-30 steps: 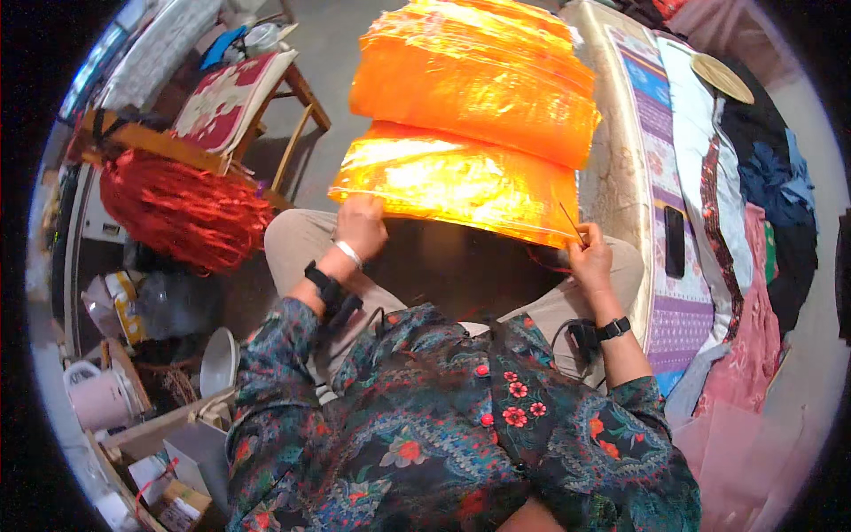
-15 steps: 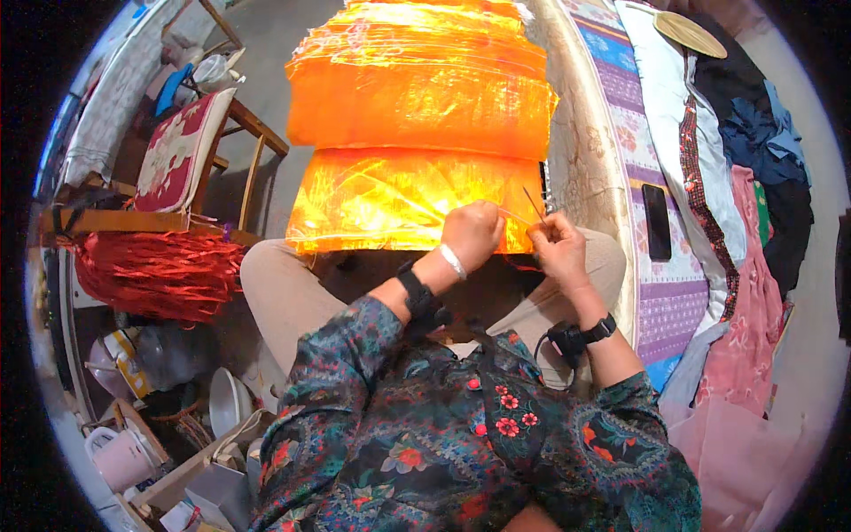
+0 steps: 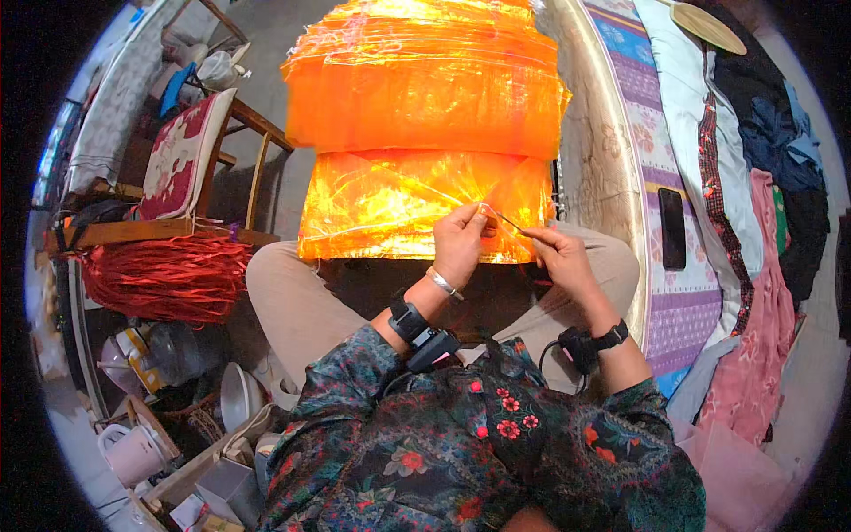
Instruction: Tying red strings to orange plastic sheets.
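Note:
An orange, shiny woven plastic sheet lies over my lap and stretches away in stacked folds. Above its near part, my right hand pinches a thin, dark, needle-like tool. The tool slants up and left, its tip close to the fingertips of my left hand. That left hand is closed in a pinch on a fine pale thread; the thread's exact path is hard to make out against the bright sheet.
On the left stand a wooden chair with a red patterned cushion, a bunch of red strips and a pink mug. At right, a bed edge carries a black phone, clothes and a round woven fan.
The tool has swung from pointing up to slanting left toward my left hand. My left hand has turned, its fingertips now upward. The view has shifted slightly.

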The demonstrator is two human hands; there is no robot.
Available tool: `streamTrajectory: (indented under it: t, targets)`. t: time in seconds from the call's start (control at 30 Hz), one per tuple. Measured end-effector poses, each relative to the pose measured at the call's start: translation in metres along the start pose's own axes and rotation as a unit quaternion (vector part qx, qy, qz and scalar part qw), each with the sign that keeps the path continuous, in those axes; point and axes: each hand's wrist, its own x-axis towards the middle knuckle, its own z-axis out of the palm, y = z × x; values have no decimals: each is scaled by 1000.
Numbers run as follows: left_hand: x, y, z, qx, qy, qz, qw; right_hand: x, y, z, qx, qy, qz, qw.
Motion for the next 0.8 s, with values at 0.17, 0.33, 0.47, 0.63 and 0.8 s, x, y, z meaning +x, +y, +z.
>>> streamTrajectory:
  t: [0.17, 0.33, 0.47, 0.63, 0.8]
  targets:
    - [-2, 13, -8, 226, -21, 126, 966, 22, -57, -8, -393, 3, -156, 906]
    - [-2, 20, 5, 430, 10, 387, 815, 45, -70, 41, -304, -1, -171, 937]
    - [-14, 31, -20, 481, 66, 433, 760, 57, -42, 31, 82, -62, -86, 991]
    - [-10, 24, -50, 516, 67, 405, 752, 44, -51, 13, -7, -93, -100, 991]
    - [-20, 29, -46, 487, 63, 403, 772, 45, -56, 16, -283, -127, -224, 924]
